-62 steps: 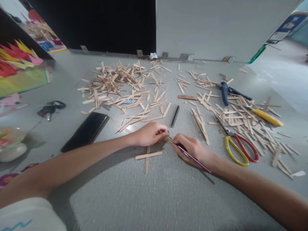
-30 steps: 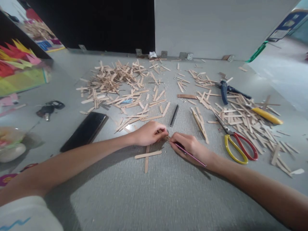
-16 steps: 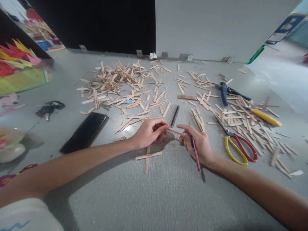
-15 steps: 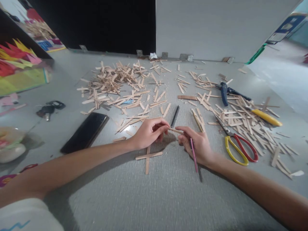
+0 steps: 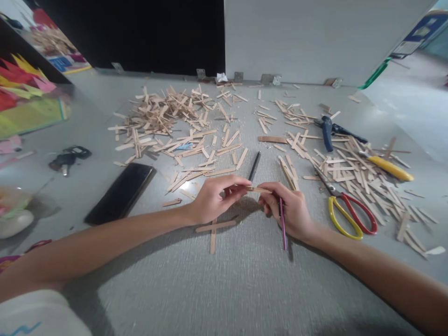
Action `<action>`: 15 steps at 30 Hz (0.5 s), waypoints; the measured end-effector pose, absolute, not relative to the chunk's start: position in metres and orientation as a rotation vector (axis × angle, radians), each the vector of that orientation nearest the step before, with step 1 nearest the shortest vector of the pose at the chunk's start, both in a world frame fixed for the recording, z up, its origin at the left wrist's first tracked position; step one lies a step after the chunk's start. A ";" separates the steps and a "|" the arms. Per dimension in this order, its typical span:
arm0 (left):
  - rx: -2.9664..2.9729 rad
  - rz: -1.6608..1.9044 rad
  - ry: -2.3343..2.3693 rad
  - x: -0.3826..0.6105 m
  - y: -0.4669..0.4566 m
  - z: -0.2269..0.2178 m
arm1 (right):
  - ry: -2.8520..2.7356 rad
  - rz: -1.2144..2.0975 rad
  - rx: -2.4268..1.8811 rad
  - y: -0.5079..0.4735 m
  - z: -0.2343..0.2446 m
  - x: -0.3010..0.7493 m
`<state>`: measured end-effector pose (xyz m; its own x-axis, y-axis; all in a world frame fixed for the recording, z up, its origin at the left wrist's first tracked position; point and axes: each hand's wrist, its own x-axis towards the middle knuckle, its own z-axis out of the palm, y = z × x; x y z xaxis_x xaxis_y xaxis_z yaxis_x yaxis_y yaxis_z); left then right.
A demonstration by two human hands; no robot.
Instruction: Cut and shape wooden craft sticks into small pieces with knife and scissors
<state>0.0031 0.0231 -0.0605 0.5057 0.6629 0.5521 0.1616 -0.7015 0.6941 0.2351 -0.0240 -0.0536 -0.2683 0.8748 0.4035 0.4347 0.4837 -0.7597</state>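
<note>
A small wooden craft stick (image 5: 259,190) is pinched between both hands above the table. My left hand (image 5: 216,198) grips its left end with thumb and fingertips, and my right hand (image 5: 287,209) has hold of the other end. A thin purple stick, pencil-like (image 5: 283,231), is also tucked in my right hand and points down toward me. Just below my left hand lie two crossed craft sticks (image 5: 214,227), partly covered by that hand. Behind the hands a black pen-like rod (image 5: 255,164) lies on the grey table.
Loose craft sticks (image 5: 164,112) are heaped at the back left, with more scattered right (image 5: 364,177). Red-and-yellow-handled scissors (image 5: 345,210), yellow-handled pliers (image 5: 390,168) and a dark blue tool (image 5: 327,133) lie right. A phone (image 5: 121,193) and keys (image 5: 68,158) are left.
Both hands stay close together at the same spot. My left fingers have straightened slightly along the craft stick, and the purple stick now hangs more upright. The view has shifted slightly.
</note>
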 end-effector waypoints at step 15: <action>2.550 1.213 0.526 0.001 0.026 -0.067 | -1.949 0.650 -1.038 -0.022 -0.061 0.238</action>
